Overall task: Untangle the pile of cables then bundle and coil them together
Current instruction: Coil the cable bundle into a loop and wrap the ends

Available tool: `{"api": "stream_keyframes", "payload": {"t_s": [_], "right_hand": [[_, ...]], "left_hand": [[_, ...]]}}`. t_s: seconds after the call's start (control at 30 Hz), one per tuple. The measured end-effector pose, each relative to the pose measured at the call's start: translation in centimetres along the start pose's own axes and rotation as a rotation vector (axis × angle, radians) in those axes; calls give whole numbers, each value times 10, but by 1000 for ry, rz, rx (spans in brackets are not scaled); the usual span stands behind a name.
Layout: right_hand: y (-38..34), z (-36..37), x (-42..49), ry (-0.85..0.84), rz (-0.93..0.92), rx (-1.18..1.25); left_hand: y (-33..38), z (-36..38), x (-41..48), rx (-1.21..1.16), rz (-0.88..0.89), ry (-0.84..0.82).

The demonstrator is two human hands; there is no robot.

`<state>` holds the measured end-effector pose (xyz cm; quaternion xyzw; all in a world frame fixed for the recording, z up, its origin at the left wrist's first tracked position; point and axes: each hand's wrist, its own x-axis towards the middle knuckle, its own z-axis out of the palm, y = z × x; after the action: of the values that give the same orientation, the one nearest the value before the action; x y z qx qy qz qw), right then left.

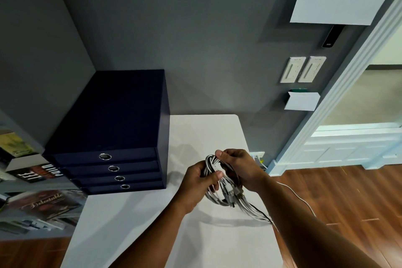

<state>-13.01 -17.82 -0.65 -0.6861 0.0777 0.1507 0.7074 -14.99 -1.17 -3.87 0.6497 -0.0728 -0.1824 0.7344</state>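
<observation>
Cables are sitting gathered in a coil between our hands, held just above the table, near its right edge. We are clasping the coil's left side in our left hand, fingers wrapped around the strands, and pinching the top of the loop with our right hand, thumb pressing on it. Loose tails are trailing off toward the right edge, one thin white strand running on over the floor. To our eye the coiling is well along, with the tails not yet wound in. We are judging that it will go best by keeping the left clasp firm so the loops stay stacked, feeding the tails round evenly, and not letting the plugs snag.
</observation>
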Motion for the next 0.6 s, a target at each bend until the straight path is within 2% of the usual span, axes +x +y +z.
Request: {"api": "stream_keyframes", "payload": {"t_s": [0.13, 0.37, 0.6], "right_hand": [[2, 1, 0, 17, 5, -18], [0, 15, 3, 64, -5, -81], [2, 20, 3, 64, 9, -75]], "left_hand": [[-1, 0, 0, 35, -9, 26], [-8, 7, 3, 176, -4, 290], [-8, 3, 5, 568, 79, 466]]}}
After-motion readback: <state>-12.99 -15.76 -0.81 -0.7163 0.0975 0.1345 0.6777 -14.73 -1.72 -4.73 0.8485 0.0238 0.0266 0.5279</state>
